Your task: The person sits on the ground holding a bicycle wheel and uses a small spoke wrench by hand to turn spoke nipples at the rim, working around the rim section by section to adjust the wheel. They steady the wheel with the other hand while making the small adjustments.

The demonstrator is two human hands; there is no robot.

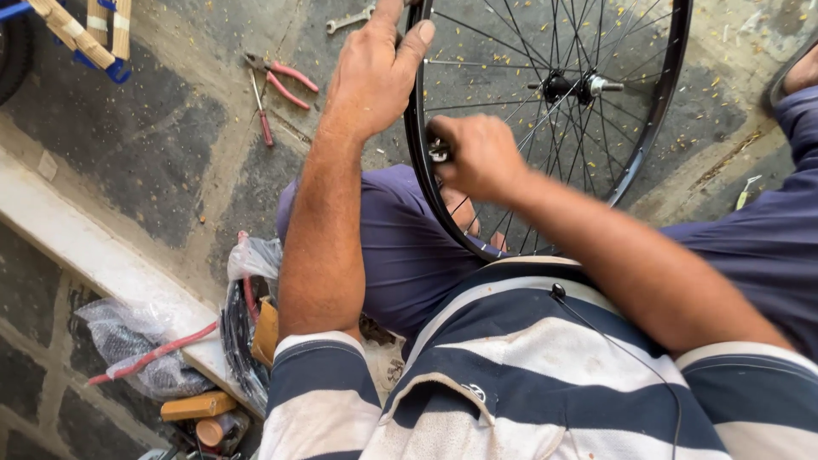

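Note:
A black bicycle wheel rim (pixel 669 94) with thin metal spokes and a silver hub (pixel 579 85) stands upright in front of me, its lower edge resting against my lap. My left hand (pixel 375 72) grips the rim's left side near the top, thumb over the edge. My right hand (pixel 477 153) is closed around a small dark tool pressed to the inner side of the rim, by a spoke end. Both forearms reach out from striped sleeves.
Red-handled pliers (pixel 277 81) and a second red-handled tool lie on the stone floor to the left, a spanner (pixel 349 19) beyond them. Plastic bags (pixel 136 345), dark coiled cables and an orange box (pixel 198 405) sit by a pale kerb at lower left.

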